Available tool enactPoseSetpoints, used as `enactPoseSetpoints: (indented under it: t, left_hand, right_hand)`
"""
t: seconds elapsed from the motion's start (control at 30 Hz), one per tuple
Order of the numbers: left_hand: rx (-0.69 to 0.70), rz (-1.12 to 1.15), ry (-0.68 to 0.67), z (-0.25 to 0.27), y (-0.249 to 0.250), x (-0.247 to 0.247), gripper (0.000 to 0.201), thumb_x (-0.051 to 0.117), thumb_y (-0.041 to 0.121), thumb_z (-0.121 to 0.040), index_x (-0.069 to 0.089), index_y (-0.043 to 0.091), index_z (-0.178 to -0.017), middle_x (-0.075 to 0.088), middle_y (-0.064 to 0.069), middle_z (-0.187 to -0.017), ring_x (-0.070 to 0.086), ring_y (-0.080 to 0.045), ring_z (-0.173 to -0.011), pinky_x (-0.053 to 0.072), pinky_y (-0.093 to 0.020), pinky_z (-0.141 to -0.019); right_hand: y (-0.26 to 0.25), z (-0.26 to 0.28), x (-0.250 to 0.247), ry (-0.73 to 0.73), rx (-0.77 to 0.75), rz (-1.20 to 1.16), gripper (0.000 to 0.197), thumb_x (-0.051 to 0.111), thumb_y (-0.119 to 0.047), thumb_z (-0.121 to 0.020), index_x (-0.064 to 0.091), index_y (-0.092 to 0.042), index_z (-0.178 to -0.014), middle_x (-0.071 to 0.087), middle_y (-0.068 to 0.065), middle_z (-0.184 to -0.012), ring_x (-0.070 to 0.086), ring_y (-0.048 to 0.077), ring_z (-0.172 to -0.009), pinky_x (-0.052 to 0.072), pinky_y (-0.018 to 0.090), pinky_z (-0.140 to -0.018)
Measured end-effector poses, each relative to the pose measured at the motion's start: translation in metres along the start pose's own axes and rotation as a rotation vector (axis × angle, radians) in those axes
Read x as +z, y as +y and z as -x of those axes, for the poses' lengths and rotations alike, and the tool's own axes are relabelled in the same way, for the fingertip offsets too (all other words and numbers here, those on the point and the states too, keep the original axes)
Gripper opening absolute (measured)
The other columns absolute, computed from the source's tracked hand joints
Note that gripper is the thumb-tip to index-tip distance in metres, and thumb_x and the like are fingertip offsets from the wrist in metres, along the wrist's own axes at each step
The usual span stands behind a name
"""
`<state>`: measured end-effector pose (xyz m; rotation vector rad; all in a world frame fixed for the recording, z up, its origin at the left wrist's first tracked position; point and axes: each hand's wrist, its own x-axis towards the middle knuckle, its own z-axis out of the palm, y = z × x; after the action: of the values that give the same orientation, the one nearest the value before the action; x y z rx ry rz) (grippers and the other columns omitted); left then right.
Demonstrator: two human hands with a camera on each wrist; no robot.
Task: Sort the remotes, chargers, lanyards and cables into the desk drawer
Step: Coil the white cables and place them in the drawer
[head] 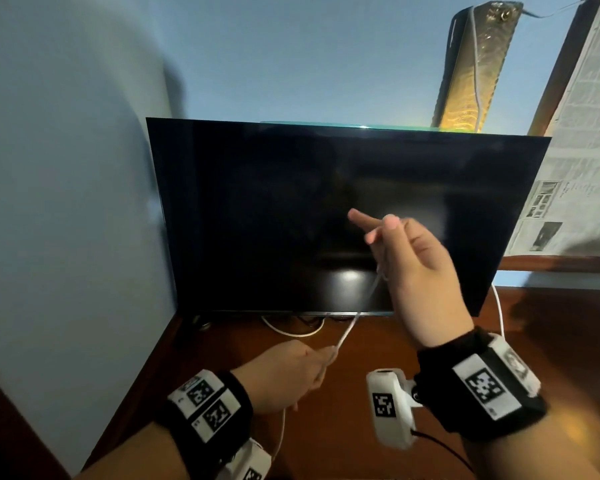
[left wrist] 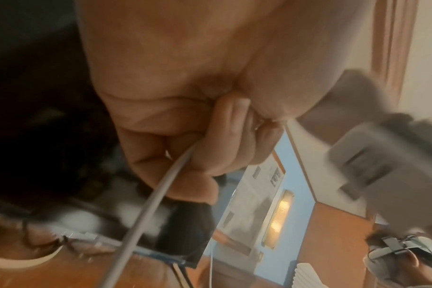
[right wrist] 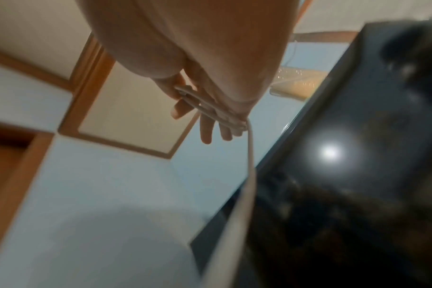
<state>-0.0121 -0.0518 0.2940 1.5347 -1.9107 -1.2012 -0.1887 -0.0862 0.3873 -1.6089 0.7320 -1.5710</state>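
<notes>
We have a white cable (head: 352, 322) stretched taut in the air in front of the dark television screen (head: 291, 209), its long axis running on a slant from low and near on our left to high and farther off on our right. Its upper end is already wound in several turns across the fingers (right wrist: 206, 128) of our right hand (head: 409, 258), which are held straight and slightly spread, so the coil sits on them rather than being squeezed. Its lower stretch passes through our left hand (head: 284, 375), whose fingers curl round it and pinch it, and from there the loose tail drops away below the wrist toward the wooden tabletop (head: 361, 344).

The cable's free length lies on the left hand's side, so we judge that the left hand feeds while the right one keeps taking turns; the right hand is the nearer to the finished coil. The drawer is not in view. Another white cord (head: 291, 330) lies on the tabletop under the screen, apart from ours.
</notes>
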Motion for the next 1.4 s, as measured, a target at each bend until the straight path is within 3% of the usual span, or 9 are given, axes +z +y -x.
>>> enactPoseSetpoints:
  t: [0.17, 0.33, 0.53, 0.7, 0.93, 1.03, 1.13, 1.23, 1.4]
  left_hand:
    - [0.190, -0.671, 0.320, 0.028, 0.045, -0.032, 0.061, 0.029, 0.056, -0.105, 0.050, 0.018, -0.062, 0.051, 0.003, -0.060, 0.052, -0.017, -0.062, 0.045, -0.035, -0.068]
    - [0.267, -0.736, 0.611, 0.026, 0.073, -0.080, 0.066, 0.029, 0.056, -0.105, 0.048, 0.019, -0.054, 0.053, 0.003, -0.056, 0.056, -0.019, -0.059, 0.044, -0.036, -0.063]
    - [0.200, -0.469, 0.526, -0.016, 0.054, -0.100, 0.071, 0.039, 0.062, -0.103, 0.045, 0.013, -0.052, 0.047, 0.004, -0.048, 0.050, -0.016, -0.048, 0.039, -0.034, -0.056]
    - [0.160, 0.088, 0.300, -0.041, 0.003, -0.067, 0.075, 0.046, 0.081, -0.080, 0.052, 0.009, -0.058, 0.046, -0.007, -0.059, 0.044, -0.024, -0.057, 0.040, -0.042, -0.061]
    - [0.035, 0.041, 0.072, -0.011, -0.016, -0.007, 0.064, 0.037, 0.056, -0.106, 0.041, 0.023, -0.052, 0.037, 0.009, -0.049, 0.037, -0.010, -0.045, 0.041, -0.030, -0.055]
    - [0.133, -0.172, 0.122, 0.015, 0.003, -0.015, 0.064, 0.032, 0.058, -0.107, 0.046, 0.020, -0.057, 0.041, 0.007, -0.051, 0.040, -0.009, -0.047, 0.040, -0.034, -0.061]
    - [0.261, -0.480, 0.253, 0.033, 0.028, -0.031, 0.062, 0.031, 0.053, -0.108, 0.047, 0.019, -0.059, 0.044, 0.005, -0.051, 0.042, -0.009, -0.047, 0.039, -0.033, -0.058]
    - [0.343, -0.700, 0.459, 0.038, 0.041, -0.050, 0.062, 0.029, 0.052, -0.108, 0.042, 0.022, -0.055, 0.044, 0.003, -0.052, 0.042, -0.011, -0.051, 0.035, -0.034, -0.060]
    - [0.359, -0.633, 0.581, 0.021, 0.041, -0.076, 0.065, 0.032, 0.052, -0.107, 0.050, 0.014, -0.058, 0.054, -0.002, -0.059, 0.053, -0.013, -0.057, 0.044, -0.039, -0.064]
  right_hand:
    - [0.054, 0.010, -0.007, -0.144, 0.165, 0.436, 0.028, 0.052, -0.027, -0.107, 0.061, -0.016, -0.083, 0.078, -0.003, -0.083, 0.074, 0.008, -0.087, 0.055, 0.035, -0.085]
    - [0.055, 0.042, 0.014, -0.312, 0.500, 0.216, 0.044, 0.044, -0.040, -0.108, 0.060, -0.008, -0.083, 0.058, 0.011, -0.049, 0.048, 0.026, -0.041, 0.041, 0.036, -0.050]
    - [0.016, 0.050, 0.037, -0.392, 0.456, -0.304, 0.058, 0.038, -0.036, -0.108, 0.061, 0.002, -0.072, 0.031, 0.005, -0.038, 0.024, 0.023, -0.039, 0.052, 0.031, -0.059]
    - [-0.011, 0.034, 0.035, -0.213, 0.323, -0.473, 0.050, 0.043, -0.040, -0.108, 0.055, -0.007, -0.072, 0.044, 0.011, -0.045, 0.051, 0.023, -0.037, 0.055, 0.038, -0.071]
    - [0.012, 0.005, 0.002, 0.030, 0.035, -0.295, 0.039, 0.047, -0.028, -0.109, 0.059, -0.001, -0.083, 0.076, 0.020, -0.108, 0.067, 0.030, -0.121, 0.043, 0.048, -0.113]
    - [0.038, 0.009, -0.005, 0.023, 0.019, 0.267, 0.031, 0.052, -0.030, -0.107, 0.065, -0.009, -0.087, 0.078, -0.003, -0.106, 0.070, 0.005, -0.109, 0.048, 0.027, -0.103]
    - [0.056, 0.023, -0.002, -0.118, 0.102, 0.541, 0.028, 0.054, -0.031, -0.105, 0.061, -0.013, -0.085, 0.073, -0.009, -0.073, 0.070, 0.000, -0.069, 0.054, 0.020, -0.066]
    - [0.061, 0.037, 0.007, -0.280, 0.353, 0.487, 0.039, 0.048, -0.041, -0.106, 0.058, -0.012, -0.083, 0.060, 0.002, -0.052, 0.053, 0.017, -0.040, 0.044, 0.030, -0.044]
    - [0.051, 0.055, 0.028, -0.367, 0.519, 0.087, 0.058, 0.044, -0.049, -0.105, 0.064, -0.006, -0.072, 0.039, 0.011, -0.046, 0.030, 0.020, -0.038, 0.026, 0.030, -0.048]
